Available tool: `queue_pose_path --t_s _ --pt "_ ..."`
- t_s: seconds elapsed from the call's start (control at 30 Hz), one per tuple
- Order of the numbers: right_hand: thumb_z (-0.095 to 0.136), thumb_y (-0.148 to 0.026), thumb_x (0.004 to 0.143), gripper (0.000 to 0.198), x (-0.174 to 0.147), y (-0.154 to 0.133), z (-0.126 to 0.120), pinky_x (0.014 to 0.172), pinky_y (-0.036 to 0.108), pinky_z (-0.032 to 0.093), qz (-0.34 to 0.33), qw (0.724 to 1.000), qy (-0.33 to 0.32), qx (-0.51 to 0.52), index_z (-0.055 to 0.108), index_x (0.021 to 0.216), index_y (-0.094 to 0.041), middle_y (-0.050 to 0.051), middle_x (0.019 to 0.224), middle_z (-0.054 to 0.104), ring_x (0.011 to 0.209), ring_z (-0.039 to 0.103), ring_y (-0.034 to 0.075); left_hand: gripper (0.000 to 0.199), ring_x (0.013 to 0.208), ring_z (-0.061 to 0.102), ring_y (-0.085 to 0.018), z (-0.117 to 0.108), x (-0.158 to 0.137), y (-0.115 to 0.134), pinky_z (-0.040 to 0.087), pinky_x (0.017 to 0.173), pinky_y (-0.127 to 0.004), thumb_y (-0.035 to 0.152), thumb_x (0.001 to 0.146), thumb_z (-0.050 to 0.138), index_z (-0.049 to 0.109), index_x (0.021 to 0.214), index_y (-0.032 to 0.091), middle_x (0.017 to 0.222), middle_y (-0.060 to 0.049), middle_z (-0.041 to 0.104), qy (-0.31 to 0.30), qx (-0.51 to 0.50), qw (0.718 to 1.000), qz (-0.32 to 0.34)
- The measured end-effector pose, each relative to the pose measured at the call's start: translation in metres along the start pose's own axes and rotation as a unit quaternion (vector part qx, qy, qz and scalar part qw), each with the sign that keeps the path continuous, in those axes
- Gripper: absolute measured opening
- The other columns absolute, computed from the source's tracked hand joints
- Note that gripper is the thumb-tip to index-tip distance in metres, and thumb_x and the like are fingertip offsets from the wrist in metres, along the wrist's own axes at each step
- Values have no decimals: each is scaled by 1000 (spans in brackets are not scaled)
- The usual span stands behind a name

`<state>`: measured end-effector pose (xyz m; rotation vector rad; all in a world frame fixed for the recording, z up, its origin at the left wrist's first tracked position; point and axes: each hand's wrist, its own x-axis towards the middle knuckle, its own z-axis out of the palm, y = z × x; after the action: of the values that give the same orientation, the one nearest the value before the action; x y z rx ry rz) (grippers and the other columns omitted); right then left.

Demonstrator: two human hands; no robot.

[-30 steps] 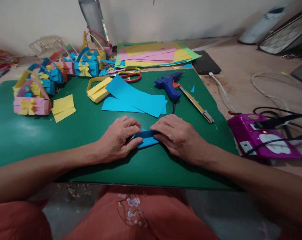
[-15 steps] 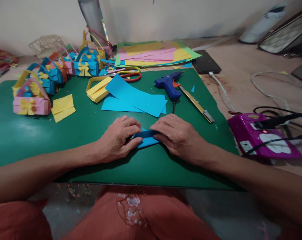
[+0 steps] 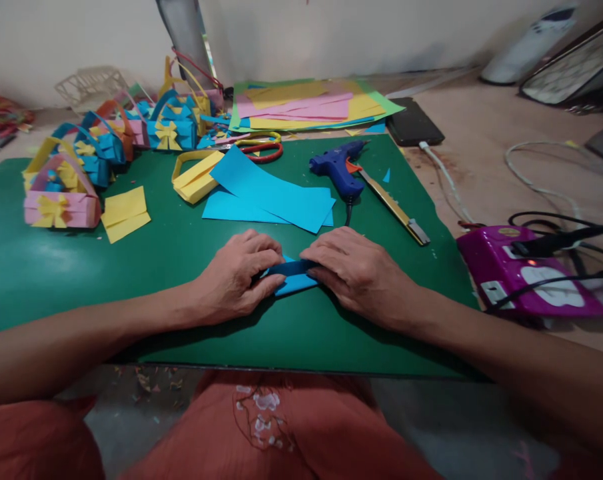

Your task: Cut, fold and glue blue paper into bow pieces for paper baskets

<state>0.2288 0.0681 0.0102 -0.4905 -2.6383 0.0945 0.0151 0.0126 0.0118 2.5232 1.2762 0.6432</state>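
Note:
A folded piece of blue paper [image 3: 297, 283] lies low on the green mat [image 3: 181, 260], one flap raised along its far side. My left hand [image 3: 241, 272] pinches its left end between thumb and fingers. At the opposite end my right hand [image 3: 354, 272] does the same, fingertips hidden behind the flap. Just beyond my hands are blue paper strips [image 3: 276, 193], overlapping one another. A small yellow paper basket [image 3: 198, 179] rests on its side at their left. Right of the strips lies a blue glue gun [image 3: 337, 167] with its cord running toward me.
A utility knife [image 3: 394, 205] lies by the glue gun. Red-and-yellow-handled scissors [image 3: 266, 150] are behind the strips. Finished paper baskets [image 3: 61, 207] crowd the left, near a yellow paper piece [image 3: 126, 213]. Coloured sheets [image 3: 301, 107], a phone [image 3: 415, 123] and a purple power box [image 3: 526, 273] with cables edge the mat.
Both hands keep the same grip on the folded blue paper. Only the camera view has shifted very slightly.

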Motion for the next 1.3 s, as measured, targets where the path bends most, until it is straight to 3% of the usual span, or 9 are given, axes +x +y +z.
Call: queue_pose_path --t_s 1.3 --pt "41 -20 92 25 0 -1 -1 73 34 43 -1 1000 -20 -13 64 92 -10 12 83 63 79 54 20 19 84 49 -20 0 -1 1 42 76 -37 25 90 47 61 93 13 97 -9 62 -4 -3 1000 3"
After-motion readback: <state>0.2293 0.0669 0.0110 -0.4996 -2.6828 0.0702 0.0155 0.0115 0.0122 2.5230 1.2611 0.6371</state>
